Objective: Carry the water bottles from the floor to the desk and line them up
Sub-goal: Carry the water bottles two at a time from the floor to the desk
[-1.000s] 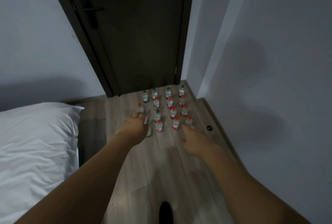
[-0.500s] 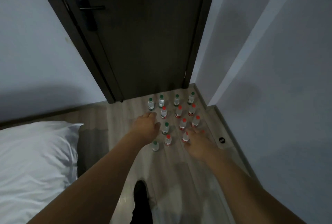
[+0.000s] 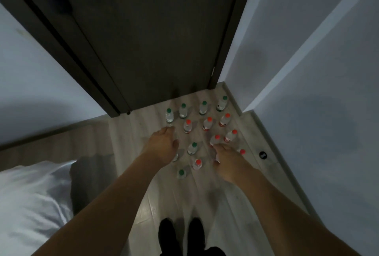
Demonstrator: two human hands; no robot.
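Several small water bottles stand upright in rows on the wooden floor by the door, some with green caps (image 3: 192, 148), some with red caps (image 3: 208, 123). My left hand (image 3: 162, 147) reaches down over the left side of the group, fingers curled loosely, and partly hides a bottle under it. My right hand (image 3: 229, 161) hovers over the right side of the group, covering a red-capped bottle (image 3: 242, 151) at its edge. Neither hand visibly grips a bottle. No desk is in view.
A dark door (image 3: 147, 40) stands shut behind the bottles. White walls (image 3: 307, 112) close in on the right. A bed with white bedding (image 3: 30, 200) lies at the left. My two dark shoes (image 3: 180, 235) stand on the floor (image 3: 127, 136) below. A round floor stop (image 3: 262, 155) sits near the right wall.
I have stepped closer to the bottles and bent down. Both hands have moved forward and lower over the group, and my feet have come into view.
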